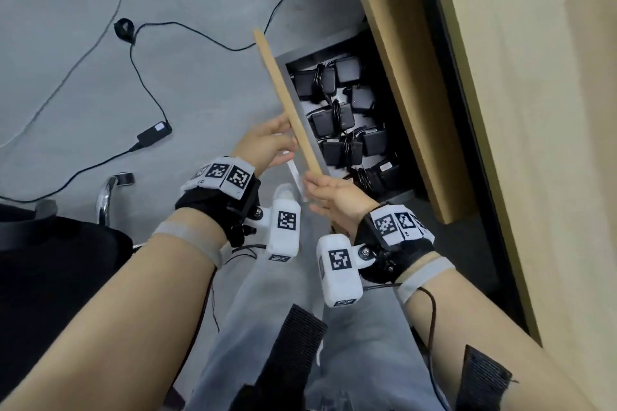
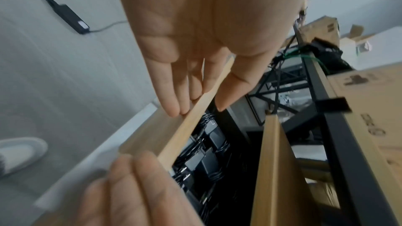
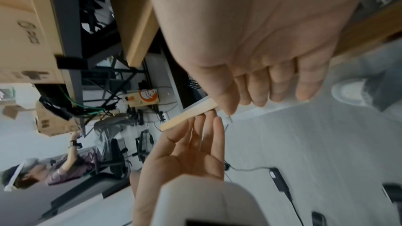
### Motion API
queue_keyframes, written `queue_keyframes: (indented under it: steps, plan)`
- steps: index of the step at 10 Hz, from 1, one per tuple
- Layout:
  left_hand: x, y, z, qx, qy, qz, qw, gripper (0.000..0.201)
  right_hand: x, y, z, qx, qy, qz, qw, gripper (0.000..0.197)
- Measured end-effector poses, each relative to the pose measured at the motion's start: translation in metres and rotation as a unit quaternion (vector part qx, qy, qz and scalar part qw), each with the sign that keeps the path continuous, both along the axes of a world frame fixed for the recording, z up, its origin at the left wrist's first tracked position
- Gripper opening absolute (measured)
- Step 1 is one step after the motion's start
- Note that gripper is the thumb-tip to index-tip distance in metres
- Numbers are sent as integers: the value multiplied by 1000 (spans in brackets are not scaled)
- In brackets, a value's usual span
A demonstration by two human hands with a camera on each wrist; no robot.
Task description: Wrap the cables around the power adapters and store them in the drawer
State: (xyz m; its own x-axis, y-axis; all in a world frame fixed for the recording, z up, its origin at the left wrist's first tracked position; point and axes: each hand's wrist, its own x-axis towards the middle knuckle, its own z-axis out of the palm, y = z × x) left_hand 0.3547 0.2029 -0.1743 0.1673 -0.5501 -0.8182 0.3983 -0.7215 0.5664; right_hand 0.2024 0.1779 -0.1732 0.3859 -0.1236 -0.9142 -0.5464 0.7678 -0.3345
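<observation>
both hands on the drawer (image 1: 289, 107) front | left hand (image 1: 263, 143) flat, fingers straight against the panel | right hand (image 1: 330, 192) grip curled over its near end | wrapped adapters (image 1: 337, 110) fill the drawer | one power adapter (image 1: 154, 134) lies uncoiled on the floor.
</observation>
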Motion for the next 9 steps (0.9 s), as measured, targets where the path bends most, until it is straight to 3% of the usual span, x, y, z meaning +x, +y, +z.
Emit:
queue_keyframes:
  steps: [1, 4, 6, 7, 8, 9]
  plan:
    - [-20, -26, 0, -15, 28, -64, 997, 60, -19, -18, 0, -62, 12, -19, 998, 54]
    - [-68, -87, 2, -23, 72, -146, 986, 73, -62, -42, -18, -206, 67, 46, 975, 84]
    - [-95, -107, 3, -25, 124, -124, 984, 84, -82, -53, -30, -264, 139, 100, 949, 92]
    - [-99, -110, 1, -22, 135, -121, 983, 88, -83, -56, -26, -258, 152, 128, 946, 92]
    - [-101, -110, 1, -24, 130, -113, 985, 84, -83, -54, -18, -250, 148, 97, 952, 83]
    - [-98, -112, 1, -18, 104, -101, 989, 75, -87, -60, 13, -272, 140, 55, 951, 58]
